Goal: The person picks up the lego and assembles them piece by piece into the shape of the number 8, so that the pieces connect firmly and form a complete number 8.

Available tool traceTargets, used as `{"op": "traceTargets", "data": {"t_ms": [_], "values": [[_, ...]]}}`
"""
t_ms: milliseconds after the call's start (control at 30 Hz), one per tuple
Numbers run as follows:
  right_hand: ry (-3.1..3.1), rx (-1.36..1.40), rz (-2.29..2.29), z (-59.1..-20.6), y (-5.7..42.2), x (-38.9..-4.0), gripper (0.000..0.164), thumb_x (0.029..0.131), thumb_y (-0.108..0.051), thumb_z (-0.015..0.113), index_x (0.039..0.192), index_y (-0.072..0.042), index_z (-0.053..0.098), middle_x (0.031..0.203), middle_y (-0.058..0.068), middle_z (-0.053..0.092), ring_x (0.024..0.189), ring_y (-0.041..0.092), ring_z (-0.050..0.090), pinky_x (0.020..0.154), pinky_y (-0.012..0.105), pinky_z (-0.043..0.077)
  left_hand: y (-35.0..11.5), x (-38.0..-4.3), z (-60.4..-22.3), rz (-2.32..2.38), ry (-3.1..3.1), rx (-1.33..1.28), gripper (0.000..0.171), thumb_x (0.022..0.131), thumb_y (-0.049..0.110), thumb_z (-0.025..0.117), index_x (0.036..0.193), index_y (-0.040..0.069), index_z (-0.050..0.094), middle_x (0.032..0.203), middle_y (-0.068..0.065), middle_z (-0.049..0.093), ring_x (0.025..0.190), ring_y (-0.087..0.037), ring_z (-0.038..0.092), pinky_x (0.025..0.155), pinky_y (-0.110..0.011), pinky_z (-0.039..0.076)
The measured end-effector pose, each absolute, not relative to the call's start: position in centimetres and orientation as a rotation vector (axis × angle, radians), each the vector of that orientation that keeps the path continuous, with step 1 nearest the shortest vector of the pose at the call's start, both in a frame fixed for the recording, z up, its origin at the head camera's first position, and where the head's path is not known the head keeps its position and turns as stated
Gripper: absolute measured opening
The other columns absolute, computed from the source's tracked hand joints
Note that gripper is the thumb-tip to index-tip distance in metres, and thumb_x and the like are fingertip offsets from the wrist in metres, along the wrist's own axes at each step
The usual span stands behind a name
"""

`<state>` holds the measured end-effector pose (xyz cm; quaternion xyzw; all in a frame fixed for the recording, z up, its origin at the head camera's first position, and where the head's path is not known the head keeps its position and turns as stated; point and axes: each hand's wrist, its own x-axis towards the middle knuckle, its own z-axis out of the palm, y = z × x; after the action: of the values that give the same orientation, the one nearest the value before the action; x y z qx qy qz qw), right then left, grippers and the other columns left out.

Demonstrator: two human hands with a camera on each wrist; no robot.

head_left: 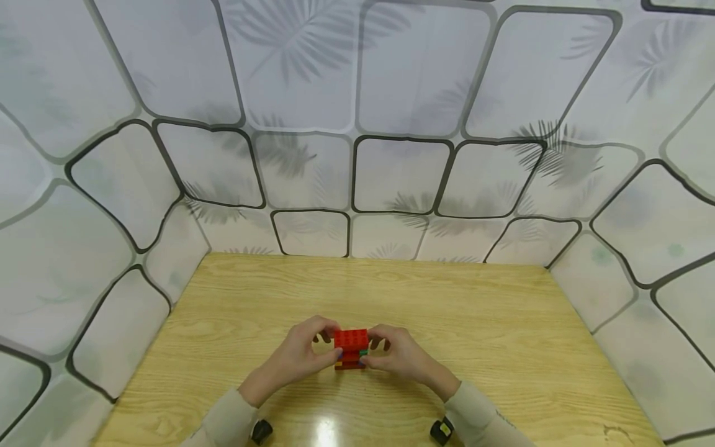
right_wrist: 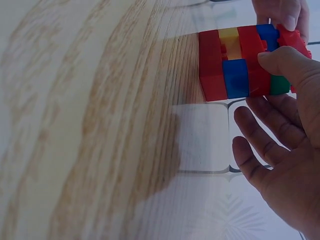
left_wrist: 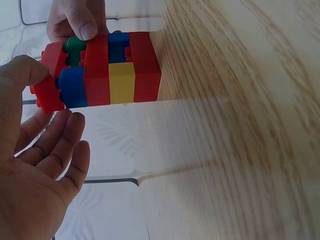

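A small stack of bricks (head_left: 350, 349) stands on the wooden table (head_left: 475, 323) near its front middle, red on top with blue, yellow and green parts between. My left hand (head_left: 329, 349) pinches its left side. In the left wrist view the left thumb (left_wrist: 27, 70) presses the top red brick of the brick stack (left_wrist: 107, 67), and the other fingers (left_wrist: 60, 145) lie relaxed beside it. My right hand (head_left: 373, 350) pinches the right side. Its thumb (right_wrist: 282, 60) lies on the brick stack (right_wrist: 235, 60) by the green brick, with the lower fingers (right_wrist: 255, 145) loose.
Pale wall panels (head_left: 391, 174) with dark lines and leaf prints close in the table at the back and on both sides. Bare wood lies all around the stack. Two small black wrist devices (head_left: 261, 430) show at the sleeves by the front edge.
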<state>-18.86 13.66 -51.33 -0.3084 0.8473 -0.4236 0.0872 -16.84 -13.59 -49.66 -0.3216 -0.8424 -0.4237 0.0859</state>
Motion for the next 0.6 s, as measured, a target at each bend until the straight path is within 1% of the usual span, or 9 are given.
{"op": "traceTargets", "data": {"t_ms": [200,433,600], "values": [[2.524,-0.913,-1.255,-51.37,13.67,-18.91,0.035,0.094,-0.029,0.082,0.125,-0.017,0.073,0.11,-0.007,0.073,0.095,0.011,0.065,0.08,0.03,0.053,-13.62,-16.83,-49.64,-1.226,-2.525,-0.966,0.03,0.09,0.013,0.082,0.117,0.012,0.069,0.105,0.002,0.072,0.089,-0.017,0.067,0.077,-0.028,0.053],[2.518,-0.907,-1.247,-51.39,13.68,-18.93,0.035,0.094,-0.029,0.082,0.126,-0.017,0.073,0.111,-0.006,0.073,0.096,0.011,0.065,0.081,0.028,0.052,-13.66,-16.76,-49.41,-1.229,-2.546,-0.997,0.031,0.091,0.012,0.082,0.118,0.01,0.068,0.107,0.001,0.073,0.091,-0.022,0.07,0.078,-0.033,0.058],[2.527,-0.912,-1.241,-51.52,13.68,-18.91,0.035,0.094,-0.028,0.082,0.126,-0.017,0.072,0.111,-0.006,0.073,0.095,0.01,0.064,0.081,0.027,0.052,-13.66,-16.68,-49.16,-1.213,-2.553,-1.013,0.031,0.091,0.012,0.082,0.118,0.01,0.068,0.106,0.0,0.073,0.09,-0.022,0.07,0.077,-0.032,0.058]]}}
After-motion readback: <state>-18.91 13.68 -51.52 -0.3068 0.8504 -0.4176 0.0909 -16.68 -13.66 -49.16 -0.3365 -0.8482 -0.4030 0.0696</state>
